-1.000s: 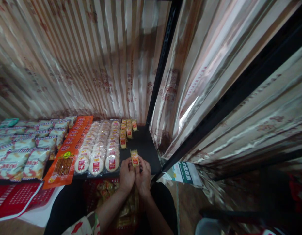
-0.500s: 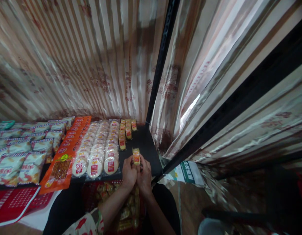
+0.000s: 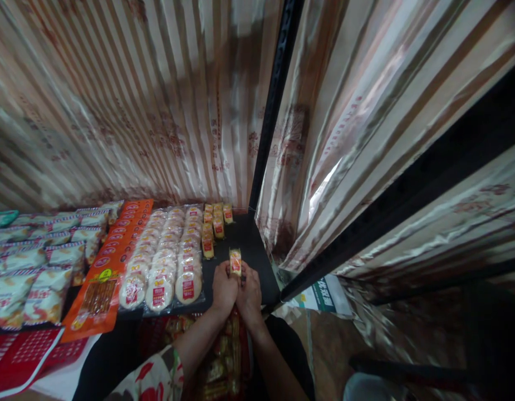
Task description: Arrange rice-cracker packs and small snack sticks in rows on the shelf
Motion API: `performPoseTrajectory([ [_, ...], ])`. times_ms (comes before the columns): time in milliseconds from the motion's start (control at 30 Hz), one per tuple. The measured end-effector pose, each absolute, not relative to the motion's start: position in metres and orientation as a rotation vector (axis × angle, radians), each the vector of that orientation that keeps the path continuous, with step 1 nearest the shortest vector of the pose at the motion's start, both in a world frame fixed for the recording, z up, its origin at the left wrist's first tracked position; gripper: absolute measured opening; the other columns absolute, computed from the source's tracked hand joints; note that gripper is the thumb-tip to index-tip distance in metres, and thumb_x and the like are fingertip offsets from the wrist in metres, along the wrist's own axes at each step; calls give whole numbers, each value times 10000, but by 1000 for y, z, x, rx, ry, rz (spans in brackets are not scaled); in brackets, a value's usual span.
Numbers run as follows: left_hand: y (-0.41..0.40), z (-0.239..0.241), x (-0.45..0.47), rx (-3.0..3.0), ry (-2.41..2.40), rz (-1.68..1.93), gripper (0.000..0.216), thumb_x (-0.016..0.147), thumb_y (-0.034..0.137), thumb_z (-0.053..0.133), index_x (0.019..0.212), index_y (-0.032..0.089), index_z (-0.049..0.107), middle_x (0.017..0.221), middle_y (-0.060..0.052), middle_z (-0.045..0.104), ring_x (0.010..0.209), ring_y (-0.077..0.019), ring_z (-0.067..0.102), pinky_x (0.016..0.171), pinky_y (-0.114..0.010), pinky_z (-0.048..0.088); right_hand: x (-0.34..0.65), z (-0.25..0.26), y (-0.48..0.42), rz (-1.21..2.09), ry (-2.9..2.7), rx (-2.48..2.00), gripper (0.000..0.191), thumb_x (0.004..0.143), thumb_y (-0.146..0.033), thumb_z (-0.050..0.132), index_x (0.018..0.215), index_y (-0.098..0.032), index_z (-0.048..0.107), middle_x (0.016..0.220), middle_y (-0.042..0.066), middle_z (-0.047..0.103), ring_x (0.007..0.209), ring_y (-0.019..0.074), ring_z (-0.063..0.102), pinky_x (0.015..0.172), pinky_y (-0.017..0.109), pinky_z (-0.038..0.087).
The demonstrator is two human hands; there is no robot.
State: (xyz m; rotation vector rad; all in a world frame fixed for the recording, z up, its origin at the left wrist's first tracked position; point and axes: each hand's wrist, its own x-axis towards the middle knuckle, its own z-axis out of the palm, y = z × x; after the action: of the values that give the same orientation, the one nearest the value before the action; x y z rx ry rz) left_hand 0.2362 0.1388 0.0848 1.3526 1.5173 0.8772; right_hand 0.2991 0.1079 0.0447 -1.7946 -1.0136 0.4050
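Observation:
Between my two hands, above the front part of the black shelf (image 3: 251, 245), is a small wrapped snack (image 3: 235, 263) in clear and gold film with a red label, held upright. My left hand (image 3: 224, 287) is closed on its left side and my right hand (image 3: 248, 292) on its right, the two hands touching. Rows of like small wrapped snacks (image 3: 207, 245) stand just beyond, to the left. Below my forearms a red basket holds many gold-wrapped packets (image 3: 221, 356), partly hidden by my arms.
Bagged round rice crackers (image 3: 159, 289) lie in overlapping rows left of the small snacks. Further left are an orange snack pack (image 3: 104, 273) and white snack bags (image 3: 44, 295). Black posts (image 3: 271, 111) and striped curtains (image 3: 177, 100) bound the shelf. A red basket (image 3: 23, 351) stands lower left.
My hands and the small wrapped snack have shifted slightly right and up in view. The shelf goods at left appear a little further left and lower.

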Motion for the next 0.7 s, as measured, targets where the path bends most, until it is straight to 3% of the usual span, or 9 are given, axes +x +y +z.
performPoseTrajectory([
  [700,187,68,270,1304,1506,902,238,735,143,537,941,190,646,894,-71,706,861,-192,653,810,-305,486,328,50,150,394,-947,-1772,394,739,-227,512,1111,-175,632,1023,109,635,920,226,616,793,343,510],
])
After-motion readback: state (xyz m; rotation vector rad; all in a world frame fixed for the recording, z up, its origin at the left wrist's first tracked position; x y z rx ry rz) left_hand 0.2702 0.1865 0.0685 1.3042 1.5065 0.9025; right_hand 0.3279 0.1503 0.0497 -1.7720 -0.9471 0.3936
